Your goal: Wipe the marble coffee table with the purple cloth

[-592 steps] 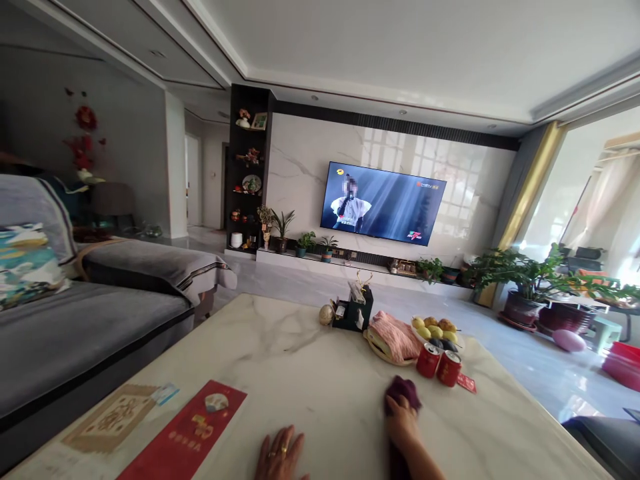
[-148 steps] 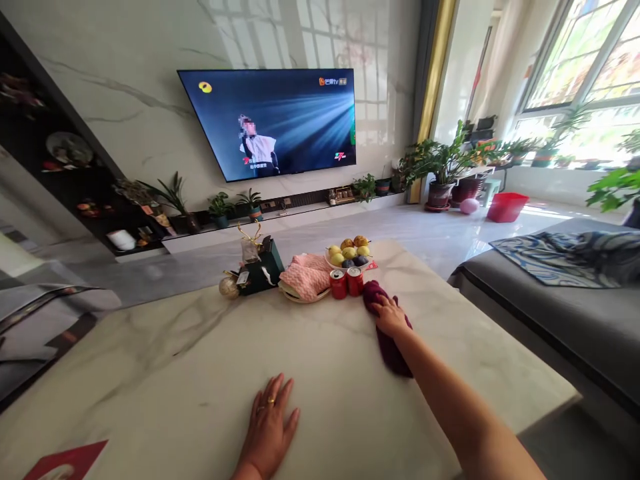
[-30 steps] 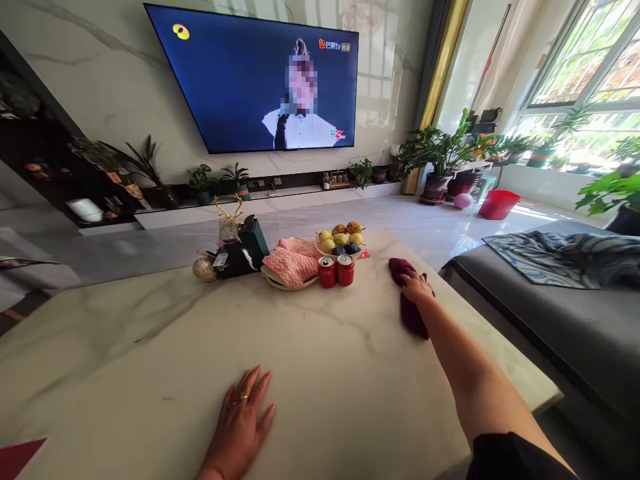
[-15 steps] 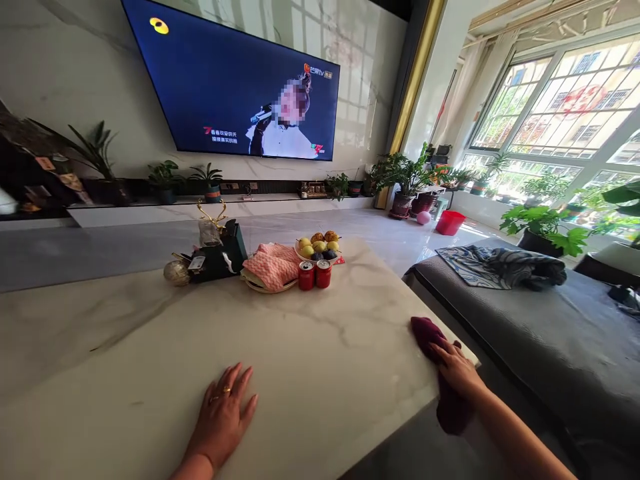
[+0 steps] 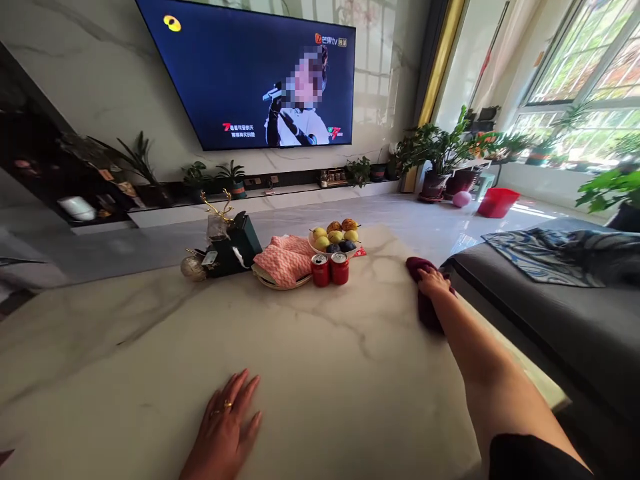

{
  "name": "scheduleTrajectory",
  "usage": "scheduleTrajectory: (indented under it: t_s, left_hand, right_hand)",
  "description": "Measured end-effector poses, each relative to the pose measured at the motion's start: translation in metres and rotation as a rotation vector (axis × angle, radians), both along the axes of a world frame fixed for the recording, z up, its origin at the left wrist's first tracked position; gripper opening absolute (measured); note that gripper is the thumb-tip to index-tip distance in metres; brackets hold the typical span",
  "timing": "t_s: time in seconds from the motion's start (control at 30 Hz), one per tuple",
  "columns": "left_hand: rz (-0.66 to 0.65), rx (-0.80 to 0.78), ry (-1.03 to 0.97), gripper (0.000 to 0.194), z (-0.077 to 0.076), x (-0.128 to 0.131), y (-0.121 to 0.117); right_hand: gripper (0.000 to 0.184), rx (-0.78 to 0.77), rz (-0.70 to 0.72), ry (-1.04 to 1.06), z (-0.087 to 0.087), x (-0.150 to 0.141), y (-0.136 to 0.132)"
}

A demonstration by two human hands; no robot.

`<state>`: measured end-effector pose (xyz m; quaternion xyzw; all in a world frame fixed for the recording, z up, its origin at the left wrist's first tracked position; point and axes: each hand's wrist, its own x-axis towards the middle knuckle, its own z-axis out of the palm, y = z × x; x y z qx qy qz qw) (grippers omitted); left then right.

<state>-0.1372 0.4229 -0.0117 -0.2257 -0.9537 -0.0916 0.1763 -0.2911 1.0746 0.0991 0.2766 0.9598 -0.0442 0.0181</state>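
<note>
My left hand [image 5: 226, 421] lies flat on the pale marble table [image 5: 320, 367], fingers spread and holding nothing. A ring shows on one of its fingers. Stretched far forward, my right hand [image 5: 434, 281] presses a dark purple cloth [image 5: 429, 315] onto the tabletop by its right edge. The cloth bunches ahead of the fingertips and hangs back beneath the wrist. To the left of that hand stand two red drink cans, one [image 5: 321, 271] beside the other [image 5: 339, 269].
Behind the cans is a bowl of fruit [image 5: 333, 238]. A pink textured cloth [image 5: 284, 259] covers a basket, with a dark green box [image 5: 233, 250] to its left. A grey sofa [image 5: 530, 293] borders the table's right side. A red bin [image 5: 498, 202] stands farther back.
My right hand has pushed the purple cloth forward along the table's right edge, away from the near corner. My left hand stays flat in place. The camera view has turned right.
</note>
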Motion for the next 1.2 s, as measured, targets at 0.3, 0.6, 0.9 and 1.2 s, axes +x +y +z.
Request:
scheduleTrajectory:
  t_s: [0.3, 0.6, 0.9, 1.2]
  left_hand:
    - [0.0, -0.065, -0.005, 0.073, -0.005, 0.0, -0.005]
    - [0.012, -0.005, -0.013, 0.055, -0.006, -0.005, -0.001]
    - [0.072, 0.042, -0.094, 0.057, 0.01, -0.001, 0.009]
    - [0.085, -0.005, -0.111, 0.056, 0.026, 0.004, 0.015]
  right_hand:
    - [0.057, -0.054, -0.011, 0.075, -0.014, -0.082, 0.007]
    - [0.064, -0.043, 0.068, 0.04, -0.012, 0.052, 0.024]
    - [0.068, -0.02, 0.003, 0.191, -0.035, 0.277, 0.06]
    - [0.059, -0.044, -0.179, 0.386, -0.025, 0.327, -0.052]
